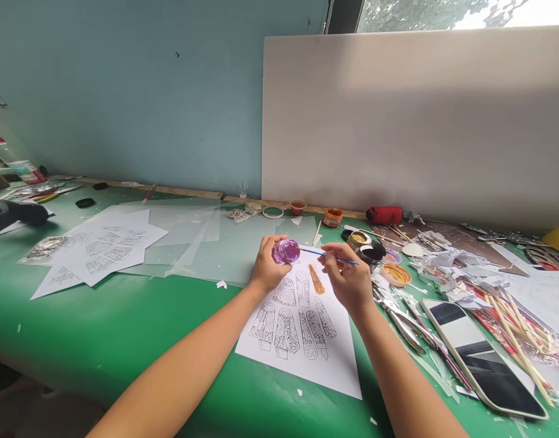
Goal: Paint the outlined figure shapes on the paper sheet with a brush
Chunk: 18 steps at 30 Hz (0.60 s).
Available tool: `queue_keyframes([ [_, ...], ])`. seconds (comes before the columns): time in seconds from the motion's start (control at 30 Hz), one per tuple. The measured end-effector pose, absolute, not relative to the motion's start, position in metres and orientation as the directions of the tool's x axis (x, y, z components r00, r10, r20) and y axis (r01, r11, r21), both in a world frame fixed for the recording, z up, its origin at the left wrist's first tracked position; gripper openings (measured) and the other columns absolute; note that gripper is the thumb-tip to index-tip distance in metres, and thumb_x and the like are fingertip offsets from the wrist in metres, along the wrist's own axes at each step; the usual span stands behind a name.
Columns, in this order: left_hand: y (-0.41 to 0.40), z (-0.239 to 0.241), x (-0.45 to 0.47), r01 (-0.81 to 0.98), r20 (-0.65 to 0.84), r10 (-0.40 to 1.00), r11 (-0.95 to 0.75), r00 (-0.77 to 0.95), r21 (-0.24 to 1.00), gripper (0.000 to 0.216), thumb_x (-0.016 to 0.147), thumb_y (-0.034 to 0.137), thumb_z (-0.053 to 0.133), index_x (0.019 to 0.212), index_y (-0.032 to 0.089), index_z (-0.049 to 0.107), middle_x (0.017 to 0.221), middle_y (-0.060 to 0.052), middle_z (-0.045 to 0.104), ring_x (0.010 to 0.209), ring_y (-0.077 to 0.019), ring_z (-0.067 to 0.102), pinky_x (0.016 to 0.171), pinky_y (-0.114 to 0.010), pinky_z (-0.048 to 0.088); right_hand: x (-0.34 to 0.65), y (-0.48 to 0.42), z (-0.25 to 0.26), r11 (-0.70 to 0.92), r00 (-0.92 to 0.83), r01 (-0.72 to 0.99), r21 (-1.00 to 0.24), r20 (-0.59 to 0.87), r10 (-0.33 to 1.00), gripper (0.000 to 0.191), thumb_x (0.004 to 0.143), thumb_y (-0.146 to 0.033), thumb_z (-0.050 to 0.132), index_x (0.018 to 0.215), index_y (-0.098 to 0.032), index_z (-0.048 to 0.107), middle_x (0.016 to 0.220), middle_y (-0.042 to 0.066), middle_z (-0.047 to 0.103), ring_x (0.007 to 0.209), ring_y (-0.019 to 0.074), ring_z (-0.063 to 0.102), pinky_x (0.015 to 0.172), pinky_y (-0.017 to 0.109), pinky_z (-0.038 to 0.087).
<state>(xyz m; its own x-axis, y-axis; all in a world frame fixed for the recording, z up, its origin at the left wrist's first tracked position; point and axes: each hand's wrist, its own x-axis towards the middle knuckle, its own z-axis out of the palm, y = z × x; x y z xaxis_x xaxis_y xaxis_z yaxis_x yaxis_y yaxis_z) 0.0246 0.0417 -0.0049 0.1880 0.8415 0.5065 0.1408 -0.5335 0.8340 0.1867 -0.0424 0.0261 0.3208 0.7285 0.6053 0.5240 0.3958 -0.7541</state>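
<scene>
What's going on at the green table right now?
A person sits at the green table doing paint work. The left hand holds a small purple jar tilted toward the right hand, which holds a thin blue brush with its tip at the jar's mouth. Below the hands lies a printed sheet of outlined shapes; one shape is painted orange, the others look uncoloured. Open paint pots and a phone sit to the right.

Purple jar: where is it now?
Head view, centre: the purple jar is in the left hand, above the printed sheet, brush tip at its mouth.
</scene>
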Motion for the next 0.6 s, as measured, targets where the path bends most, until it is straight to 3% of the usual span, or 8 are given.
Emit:
queue_keyframes([
  [0.37,0.0421,-0.0041,0.0246,0.163,0.516,0.844,-0.535,0.146,0.829,0.057,0.055,-0.002,0.066,0.106,0.023,0.061,0.11,-0.004,0.06,0.1,-0.0217,0.066,0.093,-0.038,0.054,0.1879,-0.0444,0.0288,0.438,0.247,0.591,-0.677,0.669,0.702,0.013,0.08,-0.024,0.054,0.077,-0.023,0.067,0.071,0.002,0.073,0.063,0.0178,0.07,0.062,0.032,0.06],
  [0.6,0.0425,-0.004,0.0245,0.162,0.504,0.85,-0.524,0.151,0.836,0.057,0.055,-0.002,0.065,0.106,0.022,0.061,0.111,-0.004,0.06,0.101,-0.022,0.065,0.092,-0.037,0.054,0.1875,-0.045,0.0294,0.441,0.254,0.557,-0.704,0.65,0.717,0.019,0.086,-0.029,0.053,0.076,-0.023,0.067,0.072,0.003,0.073,0.064,0.0178,0.07,0.059,0.031,0.06],
])
